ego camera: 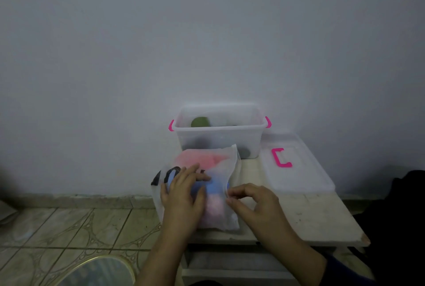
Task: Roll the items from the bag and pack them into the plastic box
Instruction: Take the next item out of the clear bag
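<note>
A frosted translucent bag lies on the small table, with pink, blue and pale pink cloth showing through it and a dark item at its left end. My left hand rests flat on the bag's left half, fingers straight. My right hand pinches the bag's right edge between thumb and fingers. Behind the bag stands the clear plastic box with pink latches, open on top. A green rolled item and a darker one sit inside it.
The box's clear lid with a pink handle lies on the table to the right. A wall rises close behind. Tiled floor spreads to the left, with a round gold-rimmed object at the bottom. Something dark stands at the far right.
</note>
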